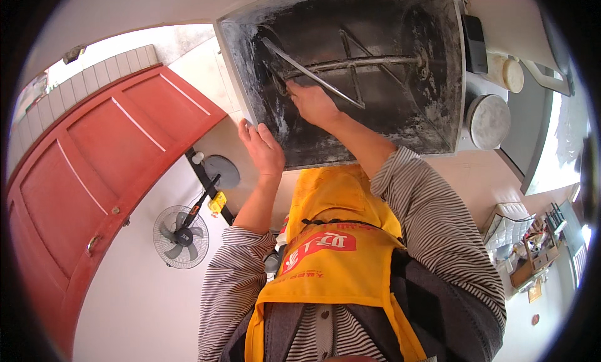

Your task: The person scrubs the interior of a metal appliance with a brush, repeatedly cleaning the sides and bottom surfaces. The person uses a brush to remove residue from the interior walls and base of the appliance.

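Observation:
Before me stands a deep metal mixer tub (pixel 375 141), its inside dark and smeared with whitish residue. A metal mixing shaft (pixel 375 60) with slanting rods runs across it. My right hand (pixel 312 104) reaches inside, its fingertips near the shaft's left end, below a long shiny rod (pixel 314 75); whether it grips anything I cannot tell. At the tub's lower left rim is my left hand (pixel 263 148), fingers extended, nothing seen in it. Both forearms come out of striped sleeves, and a yellow apron (pixel 338 268) covers my front.
A red door (pixel 94 174) stands at the left, near a standing fan (pixel 181 236). Right of the tub are a black device (pixel 474 44), a round-lidded container (pixel 489 121) and a smaller container (pixel 512 75). Cluttered wooden shelving (pixel 533 268) is at the far right.

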{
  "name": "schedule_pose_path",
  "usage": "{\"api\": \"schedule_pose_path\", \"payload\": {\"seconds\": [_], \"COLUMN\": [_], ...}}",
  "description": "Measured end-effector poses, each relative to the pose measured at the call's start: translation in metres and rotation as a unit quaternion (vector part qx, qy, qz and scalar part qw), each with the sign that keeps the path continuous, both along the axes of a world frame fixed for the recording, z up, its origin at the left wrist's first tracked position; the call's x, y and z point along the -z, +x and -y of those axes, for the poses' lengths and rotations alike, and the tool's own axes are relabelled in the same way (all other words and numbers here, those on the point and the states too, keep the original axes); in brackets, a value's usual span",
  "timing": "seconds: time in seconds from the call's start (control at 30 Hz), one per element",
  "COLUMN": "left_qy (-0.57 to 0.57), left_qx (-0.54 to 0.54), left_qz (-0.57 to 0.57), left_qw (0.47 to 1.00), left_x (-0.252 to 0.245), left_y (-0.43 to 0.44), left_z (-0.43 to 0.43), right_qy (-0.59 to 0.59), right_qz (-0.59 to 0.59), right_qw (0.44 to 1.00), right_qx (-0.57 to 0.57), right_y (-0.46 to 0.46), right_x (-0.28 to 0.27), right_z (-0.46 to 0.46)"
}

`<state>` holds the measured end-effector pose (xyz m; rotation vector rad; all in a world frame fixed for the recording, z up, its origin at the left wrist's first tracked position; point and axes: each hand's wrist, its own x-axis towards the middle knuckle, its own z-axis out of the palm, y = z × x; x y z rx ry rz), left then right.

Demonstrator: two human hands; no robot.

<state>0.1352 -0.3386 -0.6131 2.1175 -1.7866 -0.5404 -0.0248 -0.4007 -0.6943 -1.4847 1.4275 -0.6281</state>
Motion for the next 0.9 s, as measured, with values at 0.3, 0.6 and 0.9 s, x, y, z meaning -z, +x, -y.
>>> {"api": "schedule_pose_path", "payload": {"seconds": [0.3, 0.6, 0.9], "left_qy": [-0.006, -0.027, -0.026], "left_qx": [-0.004, 0.009, 0.011], "left_qz": [-0.002, -0.003, -0.016], "left_qw": [1.000, 1.000, 0.999], "left_x": [-0.001, 0.002, 0.003], "left_y": [-0.002, -0.004, -0.004], "left_z": [0.000, 0.004, 0.004], "right_qy": [-0.061, -0.005, -0.001], "right_qz": [0.012, -0.015, -0.065], "right_qw": [0.998, 1.000, 0.993], "right_qx": [-0.008, -0.019, -0.097], "right_y": [-0.007, -0.001, -0.013], "right_x": [0.002, 0.007, -0.005], "right_z": [-0.013, 0.000, 0.003]}}
